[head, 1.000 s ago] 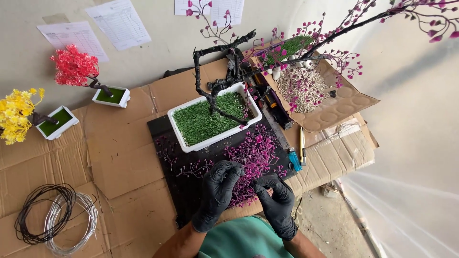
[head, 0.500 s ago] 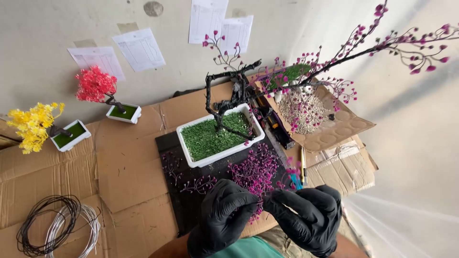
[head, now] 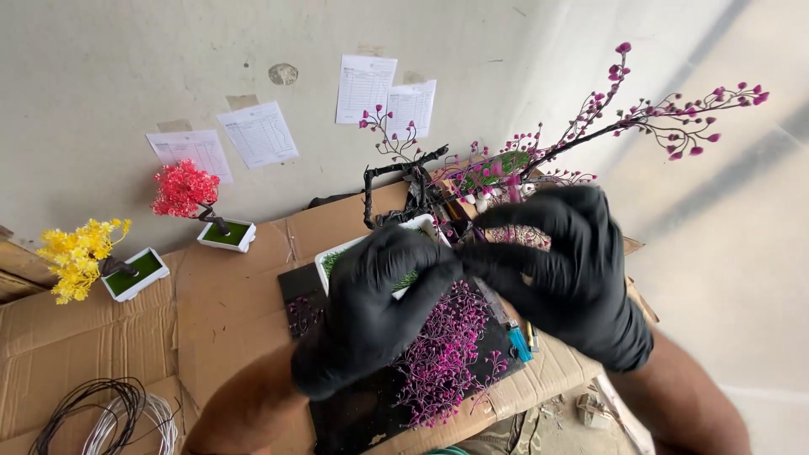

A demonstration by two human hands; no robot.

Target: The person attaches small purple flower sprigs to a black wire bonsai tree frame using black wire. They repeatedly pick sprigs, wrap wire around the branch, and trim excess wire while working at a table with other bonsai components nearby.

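Note:
Both of my hands wear black gloves and are raised close to the camera. My left hand (head: 371,320) and my right hand (head: 565,270) meet at the fingertips in a pinch; whatever lies between the fingers is hidden. Below them a pile of small pink flower sprigs (head: 442,354) lies on a black mat (head: 295,291). Behind my left hand stands a white pot of green turf (head: 327,263) with a bare black tree trunk (head: 396,173). A long branch with pink buds (head: 666,118) reaches up to the right.
A small red tree (head: 184,190) and a yellow one (head: 80,253) stand in white pots by the wall on the left. Coils of black and white wire (head: 101,417) lie at the bottom left on cardboard (head: 227,312). A blue-tipped tool (head: 520,344) lies at the mat's right edge.
My hands have lifted off the pink sprig pile and come up towards the camera, fingertips pinched together. The view has tilted up, showing more wall.

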